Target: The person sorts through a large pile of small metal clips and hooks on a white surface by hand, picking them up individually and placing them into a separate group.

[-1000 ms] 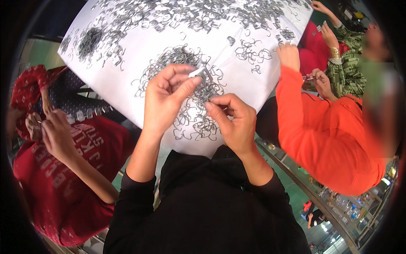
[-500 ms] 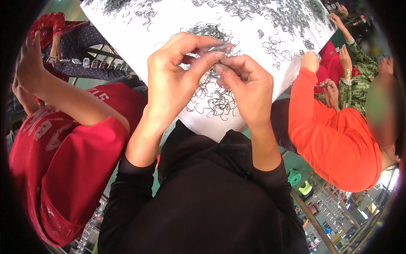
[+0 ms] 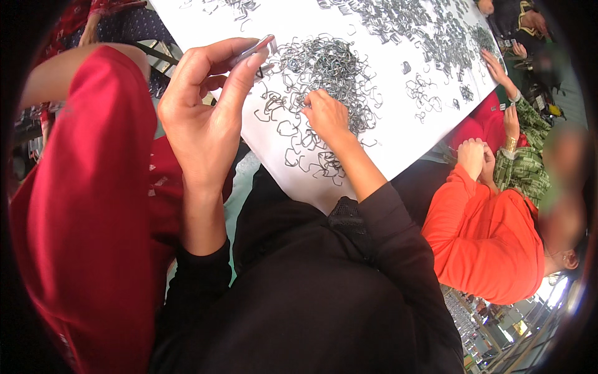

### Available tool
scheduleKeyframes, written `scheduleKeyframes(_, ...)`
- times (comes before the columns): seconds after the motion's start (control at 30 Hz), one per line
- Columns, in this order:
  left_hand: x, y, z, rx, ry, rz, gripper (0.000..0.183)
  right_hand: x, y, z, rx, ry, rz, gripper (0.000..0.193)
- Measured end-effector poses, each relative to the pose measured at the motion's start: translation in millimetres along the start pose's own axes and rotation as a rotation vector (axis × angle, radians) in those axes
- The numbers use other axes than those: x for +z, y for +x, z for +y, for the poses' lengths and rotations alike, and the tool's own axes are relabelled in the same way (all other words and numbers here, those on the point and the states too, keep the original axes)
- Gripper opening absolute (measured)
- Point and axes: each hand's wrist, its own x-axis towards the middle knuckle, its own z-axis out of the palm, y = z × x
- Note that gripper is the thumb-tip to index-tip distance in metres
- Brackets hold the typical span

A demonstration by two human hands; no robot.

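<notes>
My left hand [image 3: 205, 118] is raised above the near edge of a white table [image 3: 398, 143], pinching a short stack of metal clips [image 3: 256, 48] between thumb and fingers. My right hand [image 3: 325, 115] is down on the table, its fingertips in a pile of bent grey wire clips [image 3: 324, 62]. Loose clips [image 3: 299, 153] lie scattered around that hand. Whether the right fingers grip one clip is hidden by the hand's back. Both my forearms wear black sleeves.
A person in red [image 3: 87, 206] sits close at my left. A person in orange [image 3: 492, 237] sits at my right, hands together near the table's edge. More clip heaps [image 3: 430, 31] cover the far table, where other hands [image 3: 498, 65] work.
My hands, joined a moment ago over the clips, have parted. The left one lifted away holding the stacked clips; the right one dropped onto the pile. The view shifted left.
</notes>
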Motion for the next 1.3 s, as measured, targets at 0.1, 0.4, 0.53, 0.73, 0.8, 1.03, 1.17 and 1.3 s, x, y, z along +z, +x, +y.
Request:
scheduleKeyframes(0.1,-5.6,-2.4,-2.1,-0.028,0.02,0.003,0.015,2.5,-0.4,2.9,-0.041,-0.093,-0.062,0.012)
scheduleKeyframes(0.4,-13.6,-6.1,-15.1,-0.125,-0.014,-0.092,0.016,-41.3,-24.9,22.7,0.443,0.954,-0.209,0.012)
scheduleKeyframes(0.53,-10.0,-8.1,-18.7,-0.17,-0.03,-0.148,0.016,-75.2,-33.9,-0.3,0.424,1.114,-0.161,0.018)
scheduleKeyframes(0.73,6.3,-6.4,-13.7,-0.176,-0.021,-0.258,0.017,-146.0,-38.8,-48.4,0.365,1.163,-0.079,0.02)
scheduleKeyframes(0.8,16.7,-5.7,-9.0,-0.159,-0.043,-0.289,0.019,-161.7,-41.5,-62.0,0.308,1.147,0.057,0.014)
scheduleKeyframes(1.03,61.2,2.5,16.5,-0.053,-0.059,-0.452,0.023,-193.1,-54.1,-79.5,0.228,1.154,0.405,0.014)
scheduleKeyframes(1.17,87.7,6.5,20.9,0.115,-0.004,-0.498,0.026,-194.4,-54.5,-72.9,0.237,1.19,0.555,0.015)
scheduleKeyframes(1.3,108.2,9.1,11.6,0.157,-0.009,-0.53,0.029,-195.9,-57.3,-61.8,0.293,1.177,0.579,0.013)
